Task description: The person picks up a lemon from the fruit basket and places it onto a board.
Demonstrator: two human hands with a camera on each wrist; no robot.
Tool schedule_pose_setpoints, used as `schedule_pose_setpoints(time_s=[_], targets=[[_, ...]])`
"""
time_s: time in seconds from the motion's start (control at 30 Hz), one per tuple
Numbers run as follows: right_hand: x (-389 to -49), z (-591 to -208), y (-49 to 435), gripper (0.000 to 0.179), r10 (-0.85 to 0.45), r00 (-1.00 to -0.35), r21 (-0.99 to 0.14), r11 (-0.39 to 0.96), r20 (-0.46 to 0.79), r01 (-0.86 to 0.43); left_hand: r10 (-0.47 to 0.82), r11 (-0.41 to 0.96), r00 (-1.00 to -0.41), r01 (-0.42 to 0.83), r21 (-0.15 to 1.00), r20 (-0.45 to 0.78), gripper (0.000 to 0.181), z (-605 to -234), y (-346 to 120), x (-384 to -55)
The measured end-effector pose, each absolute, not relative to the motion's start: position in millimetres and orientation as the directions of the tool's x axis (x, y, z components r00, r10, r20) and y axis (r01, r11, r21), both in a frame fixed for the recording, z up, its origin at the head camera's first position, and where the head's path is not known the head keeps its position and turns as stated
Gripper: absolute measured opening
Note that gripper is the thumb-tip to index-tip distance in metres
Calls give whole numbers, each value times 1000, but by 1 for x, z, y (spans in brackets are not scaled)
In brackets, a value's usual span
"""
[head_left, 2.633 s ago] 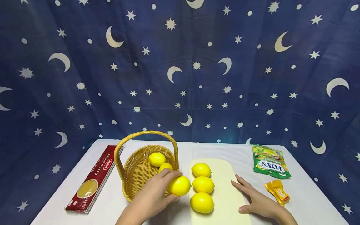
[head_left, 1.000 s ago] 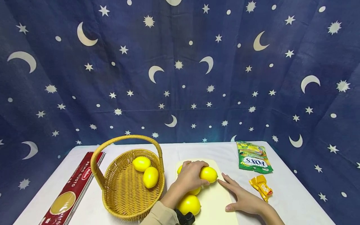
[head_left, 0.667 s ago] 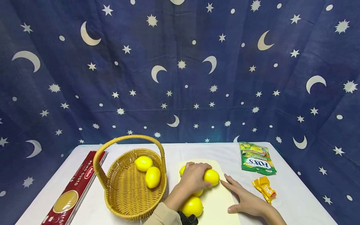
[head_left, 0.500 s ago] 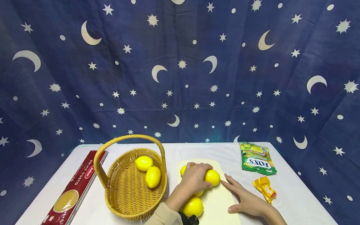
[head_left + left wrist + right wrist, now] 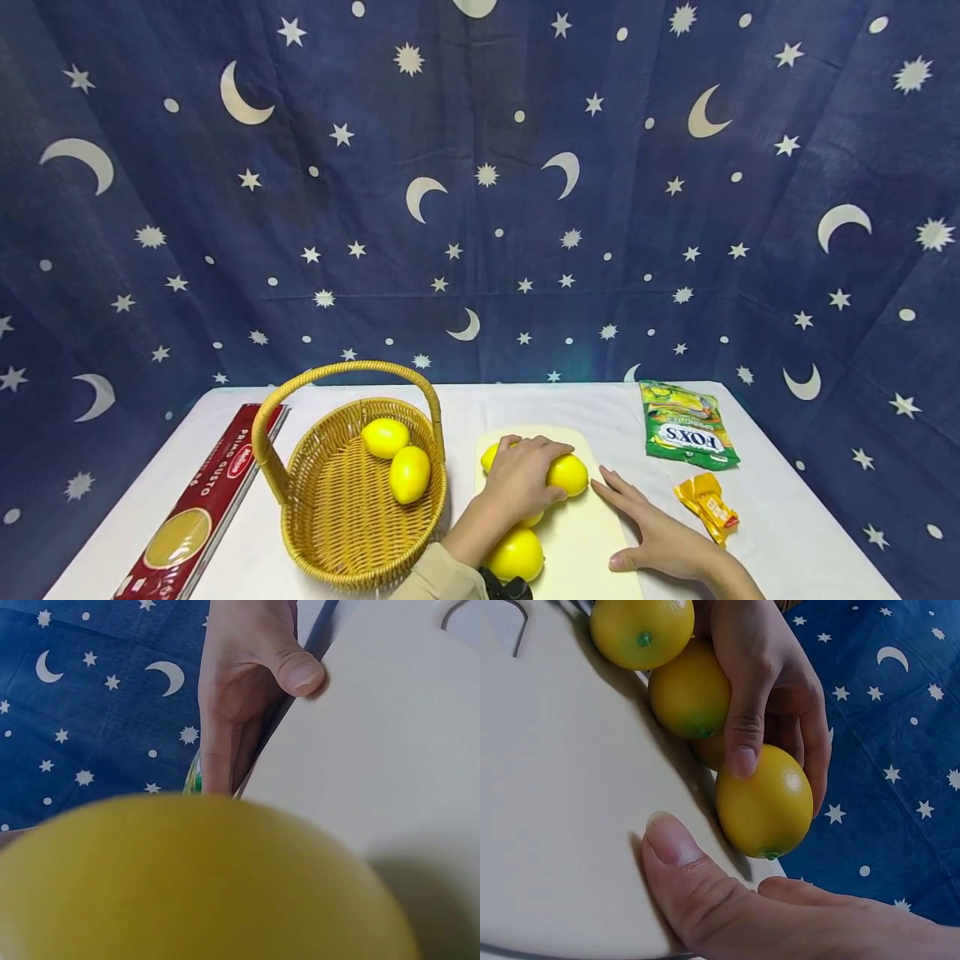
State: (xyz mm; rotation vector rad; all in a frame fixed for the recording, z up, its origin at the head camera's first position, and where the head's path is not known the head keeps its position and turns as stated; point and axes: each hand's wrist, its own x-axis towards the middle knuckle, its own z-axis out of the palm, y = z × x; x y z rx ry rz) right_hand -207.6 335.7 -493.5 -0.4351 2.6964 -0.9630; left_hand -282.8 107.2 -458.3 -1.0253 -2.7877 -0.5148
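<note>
My left hand (image 5: 519, 482) grips a lemon (image 5: 567, 474) above the right part of the pale cutting board (image 5: 587, 554). In the right wrist view its thumb lies over that lemon (image 5: 765, 802). Along the board's left side sit other lemons: a front one (image 5: 516, 554), a middle one mostly covered by the left hand, and a back one (image 5: 489, 457) partly covered. My right hand (image 5: 660, 533) rests at the board's right edge, fingers extended and thumb on the board. The held lemon (image 5: 202, 885) fills the lower left wrist view.
Left of the board stands a wicker basket (image 5: 300, 533) with an arched handle and two lemons (image 5: 386, 438) inside. A red spaghetti pack (image 5: 198, 512) lies at far left. On the right are a green candy bag (image 5: 688, 425) and a small orange packet (image 5: 708, 505).
Since the earliest frame, my left hand has carried the lemon rightward from the basket's edge to over the board. The head view has shifted. Over the last half second the hands barely move.
</note>
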Motion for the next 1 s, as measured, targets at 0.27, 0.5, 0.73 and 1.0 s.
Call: schedule_pose_setpoints(time_s=[0.27, 0.5, 0.73, 1.0], targets=[[-208, -492, 336, 90, -349, -928, -613, 765, -134, -199, 601, 706, -758, 652, 277, 253, 55, -457, 108, -280], [-209, -492, 336, 91, -367, -918, -680, 712, -150, -173, 601, 717, -764, 645, 264, 235, 54, -458, 108, -281], [-209, -492, 335, 90, -357, -920, -687, 710, -164, -153, 616, 724, -763, 647, 240, 198, 55, -457, 107, -279], [-208, -492, 335, 89, -350, -924, -655, 736, -153, -170, 621, 716, -754, 657, 235, 215, 52, -456, 107, -278]])
